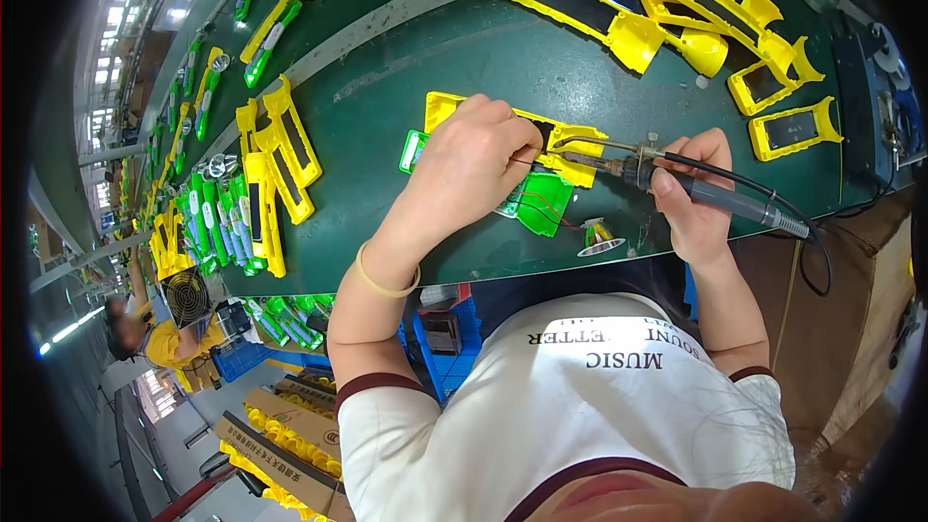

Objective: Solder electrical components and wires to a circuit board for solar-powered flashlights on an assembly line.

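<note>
My right hand (698,195) grips a soldering iron (710,195) with a thin curved tube along it, its tip pointing left. That tip reaches over a yellow plastic housing (580,170) with a dark panel, lying on the green bench. My left hand (478,166) is closed over the middle of the housing, its fingertips pinched close to the iron's tip. What they pinch is too small to make out. Beneath and in front of this hand lies a green casing (543,208) with thin red wires, partly hidden. The wires run to a small lamp reflector (600,240) near the bench edge.
Yellow housings (580,14) are piled at the far right. More yellow housings (275,164) and green-and-white lamp bodies (215,217) stand to the left. A dark boxy device (863,106) is at the right end. Another person in yellow (174,338) sits at left.
</note>
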Motion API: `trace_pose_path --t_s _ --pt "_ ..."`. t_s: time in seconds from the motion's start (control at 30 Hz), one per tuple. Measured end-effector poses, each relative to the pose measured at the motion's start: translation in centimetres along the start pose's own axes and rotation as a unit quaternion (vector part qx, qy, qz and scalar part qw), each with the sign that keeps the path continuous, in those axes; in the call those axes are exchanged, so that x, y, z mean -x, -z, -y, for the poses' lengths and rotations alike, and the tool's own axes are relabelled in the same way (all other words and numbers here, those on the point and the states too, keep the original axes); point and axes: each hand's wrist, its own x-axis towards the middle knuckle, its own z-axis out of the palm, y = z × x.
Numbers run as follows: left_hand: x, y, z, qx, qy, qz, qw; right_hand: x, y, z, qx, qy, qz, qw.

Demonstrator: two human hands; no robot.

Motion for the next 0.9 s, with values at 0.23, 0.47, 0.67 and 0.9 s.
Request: trace_pose_path --t_s 0.23,0.47,0.67,0.9 --pt "-0.5 0.1 -0.5 -0.016 0.015 0.020 1.000 -0.4 0.3 -0.4 0.111 -0.006 0.008 0.994" --pt "-0.6 -0.4 -0.8 -0.039 0.032 0.018 0.999 -0.7 0.3 -0.5 0.082 -0.049 0.020 0.995" --pt "-0.3 -0.4 -0.6 -0.042 0.027 0.004 0.999 -0.1 0.2 -0.1 -0.023 0.075 -0.045 0.996" --pt "-0.2 -0.5 -0.5 -0.050 0.026 0.006 0.998 -1.2 -2.4 0.4 -0.047 -0.007 -0.037 0.998"
